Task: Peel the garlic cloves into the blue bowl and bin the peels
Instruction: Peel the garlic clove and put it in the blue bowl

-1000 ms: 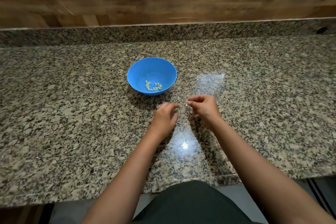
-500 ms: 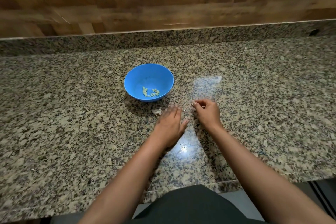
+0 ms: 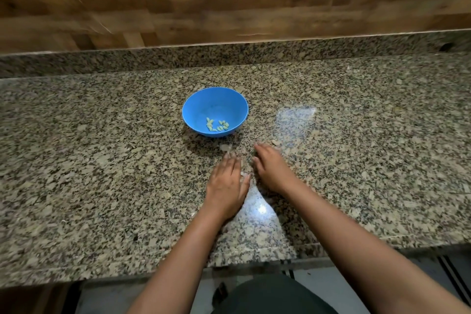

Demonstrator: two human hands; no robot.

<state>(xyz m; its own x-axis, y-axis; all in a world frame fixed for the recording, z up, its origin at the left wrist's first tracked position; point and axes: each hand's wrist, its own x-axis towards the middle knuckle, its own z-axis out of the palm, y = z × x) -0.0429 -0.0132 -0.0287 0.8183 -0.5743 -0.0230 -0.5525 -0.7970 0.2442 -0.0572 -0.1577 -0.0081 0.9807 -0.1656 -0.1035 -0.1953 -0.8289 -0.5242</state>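
A blue bowl (image 3: 198, 107) stands on the granite counter and holds several peeled garlic cloves (image 3: 217, 125) at its bottom. A pale scrap of garlic peel (image 3: 225, 147) lies on the counter just in front of the bowl. My left hand (image 3: 226, 183) lies flat, palm down, with straight fingers pointing toward that scrap. My right hand (image 3: 271, 169) rests beside it, fingers extended on the counter. Another small pale peel bit (image 3: 275, 142) lies just beyond my right fingertips. Both hands are blurred by motion.
The speckled granite counter (image 3: 102, 160) runs wide to both sides, with a raised granite lip (image 3: 153, 58) and a wooden wall behind. Its front edge (image 3: 127, 273) is close to my body. No bin is in view.
Both hands went from curled, pinching postures to flat on the counter, and drew back toward me. The camera tilted up a little.
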